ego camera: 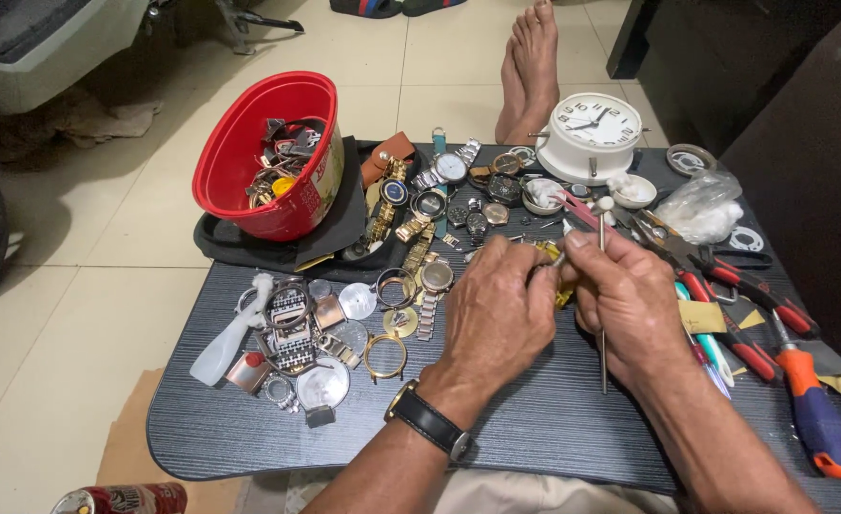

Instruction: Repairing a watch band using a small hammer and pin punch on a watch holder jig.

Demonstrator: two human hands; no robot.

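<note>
Metal, small and gold-toned: the watch part [559, 276] sits pinched between the fingertips of my left hand [497, 314], mostly hidden. I judge it light, stiff, slippery and easily scratched; best held by its edges. My right hand [630, 305] is closed around 1 thin tool [602, 314], tip just above the fingers. Pliers [725, 286] lie right of my knuckles on the table [535, 428].

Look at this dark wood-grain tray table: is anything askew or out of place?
The red plastic bowl of watch parts sits tilted on a black cloth at the dark wood-grain tray table's far-left edge, leaning left. Loose watch cases and bands lie scattered. The left hand and right hand work above.
</note>
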